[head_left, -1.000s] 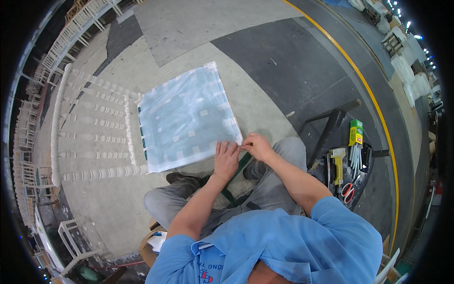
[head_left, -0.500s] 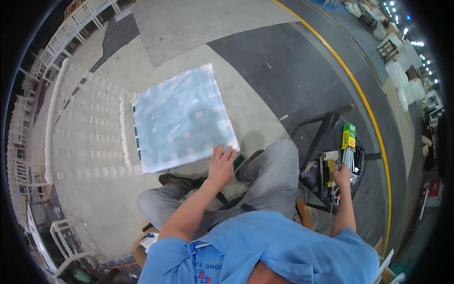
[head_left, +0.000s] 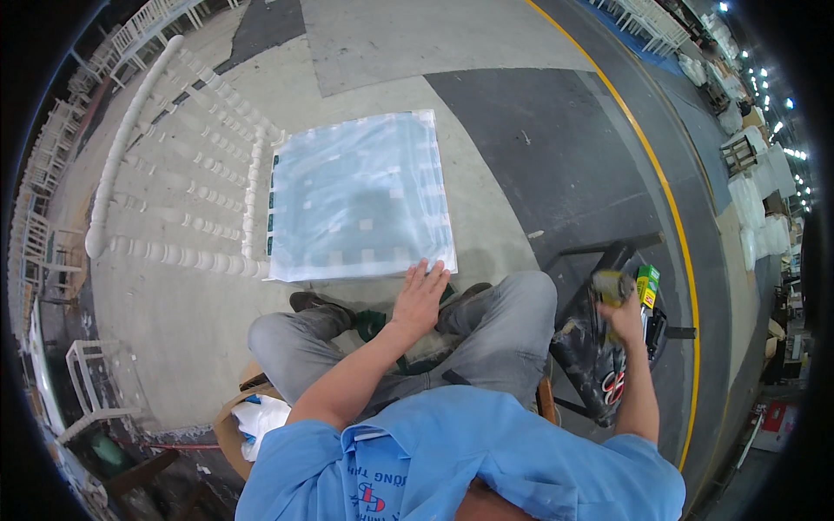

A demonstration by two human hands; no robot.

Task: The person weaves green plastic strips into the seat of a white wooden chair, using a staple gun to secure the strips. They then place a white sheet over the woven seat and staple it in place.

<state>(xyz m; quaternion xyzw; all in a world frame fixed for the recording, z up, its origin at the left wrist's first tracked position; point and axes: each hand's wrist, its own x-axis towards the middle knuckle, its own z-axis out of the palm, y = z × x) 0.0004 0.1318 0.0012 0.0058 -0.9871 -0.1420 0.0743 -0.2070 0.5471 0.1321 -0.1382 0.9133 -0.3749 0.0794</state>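
A white chair with a turned-spindle back point(head_left: 102, 204) stands in front of me, its back to the left. Pale blue-white cloth point(head_left: 360, 191) covers its square seat, with green patches along the left edge. My left hand point(head_left: 419, 300) lies on the near right corner of the cloth, fingers stretched out. Over a black stool point(head_left: 580, 339) on my right, my right hand point(head_left: 624, 317) is wrapped round a yellowish staple gun point(head_left: 611, 285), blurred by motion. Beside that hand sits a green and yellow box point(head_left: 647, 285). Red-handled scissors point(head_left: 613, 386) lie on the stool.
A cardboard box point(head_left: 228, 427) with white material is by my left side. A small white frame point(head_left: 87, 382) stands at the lower left. White chairs point(head_left: 130, 43) line the far left. A yellow floor line point(head_left: 669, 195) runs past the stool on the right.
My right hand has lifted the staple gun off the stool. My left hand stays on the cloth's corner. The whole view has shifted, with the chair now further right.
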